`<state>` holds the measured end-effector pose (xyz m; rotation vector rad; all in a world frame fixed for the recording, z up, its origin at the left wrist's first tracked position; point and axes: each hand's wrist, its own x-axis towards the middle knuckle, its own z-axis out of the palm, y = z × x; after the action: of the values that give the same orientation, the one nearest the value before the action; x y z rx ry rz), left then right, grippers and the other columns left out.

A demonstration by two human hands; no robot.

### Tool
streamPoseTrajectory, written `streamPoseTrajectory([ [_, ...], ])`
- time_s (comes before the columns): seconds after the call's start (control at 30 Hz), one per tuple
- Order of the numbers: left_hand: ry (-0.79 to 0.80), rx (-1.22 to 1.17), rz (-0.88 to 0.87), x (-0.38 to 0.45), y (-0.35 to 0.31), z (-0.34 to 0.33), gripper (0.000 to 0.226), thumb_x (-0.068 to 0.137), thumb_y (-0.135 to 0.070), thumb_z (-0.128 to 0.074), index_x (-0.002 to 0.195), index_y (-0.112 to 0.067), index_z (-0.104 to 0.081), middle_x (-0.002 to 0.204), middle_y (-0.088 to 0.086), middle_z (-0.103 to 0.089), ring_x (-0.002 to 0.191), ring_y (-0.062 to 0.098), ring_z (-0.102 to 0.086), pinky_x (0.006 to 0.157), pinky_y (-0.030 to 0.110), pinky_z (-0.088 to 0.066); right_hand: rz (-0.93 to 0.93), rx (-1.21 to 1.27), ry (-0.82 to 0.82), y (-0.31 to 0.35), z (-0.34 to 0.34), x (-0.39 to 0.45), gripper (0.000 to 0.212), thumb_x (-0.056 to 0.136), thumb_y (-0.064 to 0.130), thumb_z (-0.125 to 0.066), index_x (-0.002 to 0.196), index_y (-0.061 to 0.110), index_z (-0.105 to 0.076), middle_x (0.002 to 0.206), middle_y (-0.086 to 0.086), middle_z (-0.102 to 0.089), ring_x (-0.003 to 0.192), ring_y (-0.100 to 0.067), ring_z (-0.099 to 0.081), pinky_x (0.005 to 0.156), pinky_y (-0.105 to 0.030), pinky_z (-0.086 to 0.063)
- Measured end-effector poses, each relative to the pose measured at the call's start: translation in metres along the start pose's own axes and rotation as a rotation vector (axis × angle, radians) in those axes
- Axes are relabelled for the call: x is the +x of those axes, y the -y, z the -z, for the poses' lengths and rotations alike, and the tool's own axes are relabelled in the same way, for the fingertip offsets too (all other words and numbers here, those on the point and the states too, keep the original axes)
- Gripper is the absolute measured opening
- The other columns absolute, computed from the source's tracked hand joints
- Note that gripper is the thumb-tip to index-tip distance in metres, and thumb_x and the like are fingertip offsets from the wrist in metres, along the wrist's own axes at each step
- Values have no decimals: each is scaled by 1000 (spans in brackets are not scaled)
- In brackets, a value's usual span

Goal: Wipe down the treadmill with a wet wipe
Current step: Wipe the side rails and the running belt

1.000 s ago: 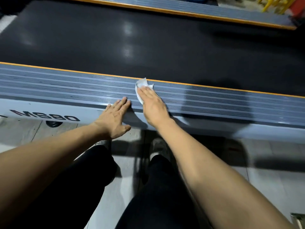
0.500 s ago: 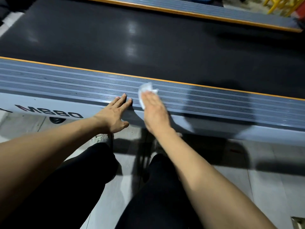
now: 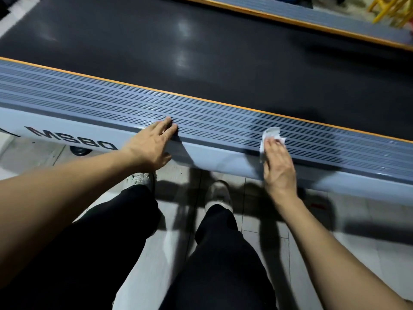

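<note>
Since the earlier frames, the right hand [image 3: 278, 166] has slid the crumpled white wet wipe [image 3: 271, 136] to the right along the grey ribbed side rail of the treadmill [image 3: 89, 101], so that the 2 hands, formerly almost side by side, now lie well apart. The left hand [image 3: 152, 146] has kept its place near the black "MS80" lettering [image 3: 71, 138] on the pale side panel. This shift suggests that one stretch of the rail has been covered and that the stroke is carrying on toward the unwiped part at the right; the wide black running belt [image 3: 201, 52] and the far rail with its orange edge strip [image 3: 312, 21] show no sign of attention, so the task appears to be at an early stage.

Right hand: fingers extended and flat, pressing the wipe down onto the ribbed rail; the wipe's free edge projects beyond the fingertips, toward the belt. Left hand: fingers straight, fingertips resting on the outer edge of the same rail, thumb apart over the side panel; it holds nothing and seems to serve as a brace. Below, dark trouser legs and pale shoes stand on a grey tiled floor [image 3: 368, 253].
</note>
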<state>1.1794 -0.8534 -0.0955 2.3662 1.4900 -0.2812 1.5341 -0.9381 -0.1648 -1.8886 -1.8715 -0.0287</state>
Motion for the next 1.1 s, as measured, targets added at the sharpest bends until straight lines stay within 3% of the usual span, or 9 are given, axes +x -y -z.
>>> streamPoseTrajectory([
  [0.17,-41,81,59,-7,16,-1,87,100,-33,-56,161,-45,5,171,14,4,155,39,-11,125,49,-15,231,170,-13,97,-55,36,62,71,-20,-71,131,-4,-63,134,-18,-64,123,-35,-62,110,-43,-40],
  [0.23,-31,66,56,-7,22,-5,88,99,-33,-56,163,-35,4,171,13,4,157,37,-6,127,49,-13,293,182,41,144,-75,54,67,71,-18,-73,134,0,-62,138,-14,-62,126,-32,-60,108,-44,-47],
  [0.37,9,55,80,-2,33,-9,94,100,-39,-55,162,-13,10,171,9,12,159,27,5,128,45,-9,375,114,217,174,-87,67,73,87,-9,-60,153,14,-40,158,-3,-42,148,-22,-37,122,-41,-30],
  [0.5,72,92,74,-4,29,-1,92,103,-40,-52,162,-13,14,170,10,17,158,28,10,129,41,-1,261,170,127,125,-62,46,66,81,-16,-55,143,7,-55,149,-9,-53,139,-29,-48,117,-46,-38],
  [0.6,107,48,117,-10,28,8,90,104,-38,-53,163,-21,13,170,11,18,158,31,9,127,38,2,110,119,57,67,-31,23,68,75,-20,-58,139,3,-58,143,-15,-57,134,-34,-54,116,-39,-35],
  [0.73,178,-20,126,-13,27,17,91,103,-36,-54,162,-25,14,169,7,20,157,29,13,126,37,3,-107,47,88,18,14,8,61,83,-15,-55,141,5,-57,149,-15,-51,139,-35,-48,118,-35,-29],
  [0.83,210,4,116,-18,28,26,87,102,-34,-54,164,-27,7,171,6,14,158,28,6,126,36,-2,-216,61,175,31,32,20,44,95,4,-50,136,10,-62,143,-15,-58,134,-35,-53,109,-39,-40],
  [0.93,133,10,110,-20,42,46,76,102,-32,-57,164,-26,-13,172,9,-3,156,34,-14,127,46,-17,-249,15,194,57,47,45,36,98,16,-48,129,19,-65,121,-21,-67,108,-44,-61,86,-47,-48],
  [1.1,-107,47,125,-18,93,42,73,99,-35,-61,161,-23,-24,169,14,-17,149,41,-28,122,54,-27,-213,82,101,84,21,82,40,96,9,-47,130,25,-61,122,-13,-65,106,-39,-60,78,-42,-47],
])
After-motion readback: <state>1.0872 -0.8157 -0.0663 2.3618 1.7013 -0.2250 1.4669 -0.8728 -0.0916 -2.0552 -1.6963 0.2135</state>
